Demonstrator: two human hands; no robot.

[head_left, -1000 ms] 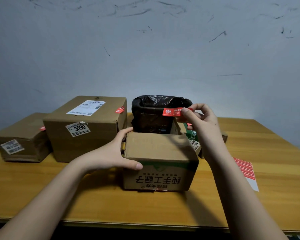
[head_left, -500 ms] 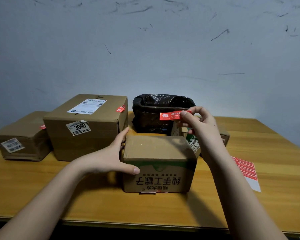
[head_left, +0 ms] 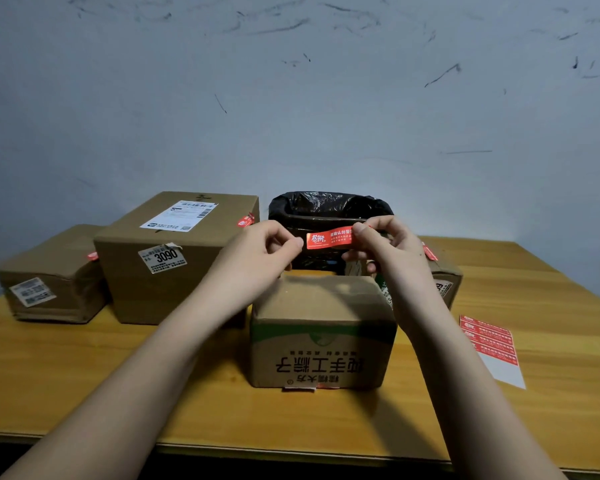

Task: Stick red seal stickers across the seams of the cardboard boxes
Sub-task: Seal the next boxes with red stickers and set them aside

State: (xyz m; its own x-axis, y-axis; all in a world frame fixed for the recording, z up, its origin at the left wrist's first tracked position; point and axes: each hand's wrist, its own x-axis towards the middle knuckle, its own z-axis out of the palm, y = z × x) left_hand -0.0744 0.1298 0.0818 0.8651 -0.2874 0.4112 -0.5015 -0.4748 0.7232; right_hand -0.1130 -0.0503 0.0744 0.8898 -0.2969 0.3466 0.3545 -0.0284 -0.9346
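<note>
Change: the left hand [head_left: 257, 251] had left the near box [head_left: 321, 327], which it steadied half a second before, and risen to the sticker; the right hand had kept the sticker at about the same height.
Left grip: thumb and forefinger came together at the left end of the red seal sticker [head_left: 329, 237]; whether they already pinched it or only touched it could not be told.
Right grip: the right hand [head_left: 385, 244] was clamped on the sticker's right end, thumb over it.
Sticker: a red strip with white print, held level in the air above the near box's far edge, at 12 o'clock from that box.
Near box: brown cardboard with a green band and upside-down print on its front, closed, standing at the desk's [head_left: 84, 375] centre.
Sticker sheet: one sheet [head_left: 490, 348] at 3 o'clock on the desk, red strips at its far part, bare white backing at its near end.
Boxes: four cardboard boxes counted; the large box [head_left: 174, 258] marked 3090 and the low box [head_left: 49, 275] at 10 o'clock, the small box [head_left: 444, 282] at 2 o'clock behind the right wrist.
Stuck seals: three seen, one on each of those far boxes.
Bin: one black-lined bin [head_left: 329, 206] at 12 o'clock, farthest back.
</note>
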